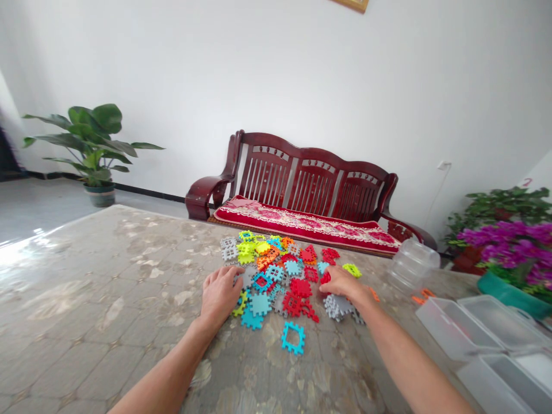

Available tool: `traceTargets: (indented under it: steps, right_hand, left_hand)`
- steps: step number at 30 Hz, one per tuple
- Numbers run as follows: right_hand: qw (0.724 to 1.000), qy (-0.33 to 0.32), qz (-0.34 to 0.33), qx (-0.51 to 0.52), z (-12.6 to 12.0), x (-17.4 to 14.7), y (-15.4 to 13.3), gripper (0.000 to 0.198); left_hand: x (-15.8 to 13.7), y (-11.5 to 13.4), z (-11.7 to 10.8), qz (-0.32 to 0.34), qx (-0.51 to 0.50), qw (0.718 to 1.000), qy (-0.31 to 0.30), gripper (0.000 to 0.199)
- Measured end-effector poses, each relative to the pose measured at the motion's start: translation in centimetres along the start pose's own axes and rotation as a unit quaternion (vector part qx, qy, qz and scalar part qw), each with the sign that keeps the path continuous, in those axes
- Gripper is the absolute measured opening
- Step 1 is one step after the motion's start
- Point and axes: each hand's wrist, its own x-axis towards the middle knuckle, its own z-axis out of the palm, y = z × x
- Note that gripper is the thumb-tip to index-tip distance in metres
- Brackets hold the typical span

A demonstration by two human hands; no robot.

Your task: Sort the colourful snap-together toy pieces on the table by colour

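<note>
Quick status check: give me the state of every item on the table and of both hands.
Left hand: palm down on the pile's left edge, fingers spread.
Right hand: on the pile's right side, grip unclear.
Building tiles: loose, scattered flat.
Blue frame tile: lying apart from the pile.
Clear jar: tipped on its side.
Clear bins: open.

One legible mark was present: a red numeral "2" on the white surface (537,172) at the far right edge of the view, above the green plants. No readable text, label or brand was visible on the interlocking plastic tiles (276,270), the clear plastic containers (478,328), the clear jar (411,264) or the framed item (351,4) at the top of the wall.
</note>
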Motion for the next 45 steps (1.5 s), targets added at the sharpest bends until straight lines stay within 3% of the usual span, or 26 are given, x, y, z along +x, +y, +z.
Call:
traceTargets:
  steps: [21, 25, 28, 32, 36, 40, 45]
  right_hand:
    - [0.998, 0.036, -0.043, -0.034, 0.5, -0.7, 0.6, 0.036]
    - [0.997, 0.064, -0.038, -0.023, 0.5, -0.6, 1.0, 0.035]
    - [0.994, 0.112, 0.002, 0.006, -0.1, -0.1, 2.1, 0.037]
    - [0.983, 0.162, 0.055, 0.074, -1.3, 2.0, 4.7, 0.035]
    - [0.977, 0.167, 0.003, 0.133, -1.9, 5.7, 7.4, 0.047]
    - [0.98, 0.144, -0.017, 0.135, -1.3, 9.5, 8.3, 0.059]
    - [0.988, 0.093, 0.01, 0.126, 0.3, 13.3, 8.4, 0.074]
  left_hand:
    - [0.0, 0.0, 0.1, 0.002, -0.005, 1.0, 0.002, 0.034]
    - [0.1, -0.2, 0.2, 0.0, -0.002, 1.0, 0.0, 0.033]
    - [0.2, -0.3, 0.1, 0.0, -0.005, 1.0, 0.003, 0.033]
    - [0.2, -0.2, -0.1, -0.017, -0.017, 1.0, 0.017, 0.038]
    - [0.3, -0.3, -0.2, -0.023, -0.019, 0.999, 0.013, 0.04]
    - [0.3, -0.5, 0.1, -0.021, -0.007, 1.0, 0.008, 0.037]
    - [0.4, -0.8, 0.4, -0.02, -0.001, 1.0, 0.0, 0.035]
